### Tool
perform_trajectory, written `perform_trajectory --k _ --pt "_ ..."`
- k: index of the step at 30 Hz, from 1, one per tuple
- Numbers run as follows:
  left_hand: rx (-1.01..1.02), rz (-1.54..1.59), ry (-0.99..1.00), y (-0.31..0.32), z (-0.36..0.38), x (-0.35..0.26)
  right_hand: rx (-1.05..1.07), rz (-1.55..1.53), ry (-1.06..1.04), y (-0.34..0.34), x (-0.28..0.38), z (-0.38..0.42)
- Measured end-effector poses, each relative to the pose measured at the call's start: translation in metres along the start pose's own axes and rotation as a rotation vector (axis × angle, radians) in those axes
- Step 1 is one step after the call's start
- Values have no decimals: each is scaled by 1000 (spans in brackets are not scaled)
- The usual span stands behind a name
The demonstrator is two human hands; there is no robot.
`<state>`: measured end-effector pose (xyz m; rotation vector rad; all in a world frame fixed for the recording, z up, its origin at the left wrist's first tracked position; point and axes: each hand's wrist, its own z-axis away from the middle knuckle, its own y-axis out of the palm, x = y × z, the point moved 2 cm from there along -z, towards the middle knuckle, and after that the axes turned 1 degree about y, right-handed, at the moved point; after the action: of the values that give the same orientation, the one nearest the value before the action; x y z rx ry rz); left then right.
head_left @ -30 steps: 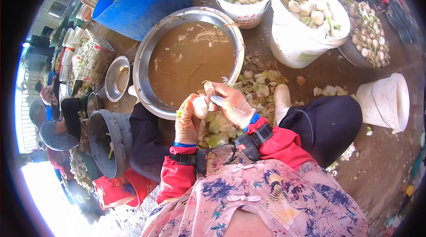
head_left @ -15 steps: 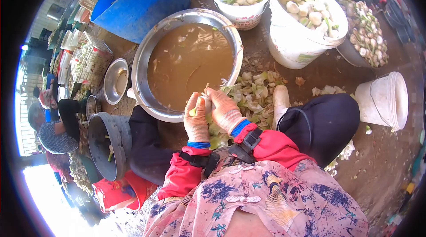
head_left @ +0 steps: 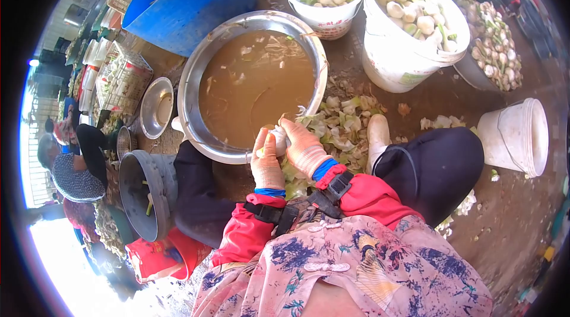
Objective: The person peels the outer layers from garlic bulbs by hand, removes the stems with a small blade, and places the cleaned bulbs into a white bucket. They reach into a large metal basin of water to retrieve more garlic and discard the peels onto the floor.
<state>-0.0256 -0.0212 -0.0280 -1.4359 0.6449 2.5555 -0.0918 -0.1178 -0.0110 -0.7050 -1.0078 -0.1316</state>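
Both hands wear orange-tan work gloves and meet at the near rim of a wide metal basin (head_left: 189, 91) of murky brown water. A whitish garlic bulb (head_left: 278, 139) is between them, partly covered by the fingers. My left hand (head_left: 267, 162) is closed around the bulb from the left, with a bit of green showing by its fingers. Pressed to the bulb's right side, my right hand (head_left: 304, 148) has its fingers pinched at the top. A pile of pale, leafy peels (head_left: 350, 121) lies on the ground just right of the basin.
Behind the basin stand a blue tub (head_left: 196, 14), a white bucket of trimmed bulbs (head_left: 389, 65) and a smaller white bucket (head_left: 329, 26). A heap of stemmed garlic (head_left: 496, 56) is far right. White pail (head_left: 502, 133) right; grey bucket (head_left: 160, 192) left. Another person (head_left: 77, 177) sits far left.
More of the white bulb shows between my fingers, and the gap between the hands is slightly wider. The whole view has shifted a little; the containers stay in place.
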Motion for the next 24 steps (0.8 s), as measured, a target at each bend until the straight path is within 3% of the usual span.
perform_trajectory --k 1,3,8,10,12,13,16,19,21,22,24 --pt "3 -1 -4 -3 0 -1 -59 -58 -25 3 -6 -2" --pt "194 119 -71 -5 3 -6 -120 -112 -48 1 -14 -6" --pt "449 434 -203 -16 13 -21 -75 -227 152 -2 -60 -26" --pt "412 436 -176 -9 24 -42 -75 -154 202 -8 -66 -27" --pt "373 454 -139 -14 23 -49 204 158 204 -14 -58 -27" --pt "369 455 -135 -19 20 -48 208 159 200 -16 -52 -23" --pt "388 375 -58 -29 15 -44 192 -397 -277 -22 -23 -6" --pt "417 466 -92 -31 13 -36 379 -579 -350 -16 -13 -4" --pt "413 566 -220 -31 14 -33 367 -542 -387 -10 -9 2" --pt "518 607 -206 -24 14 -34 324 -515 -342 -8 -13 2" --pt "237 602 -233 -27 10 -27 307 -419 -311 -5 0 3"
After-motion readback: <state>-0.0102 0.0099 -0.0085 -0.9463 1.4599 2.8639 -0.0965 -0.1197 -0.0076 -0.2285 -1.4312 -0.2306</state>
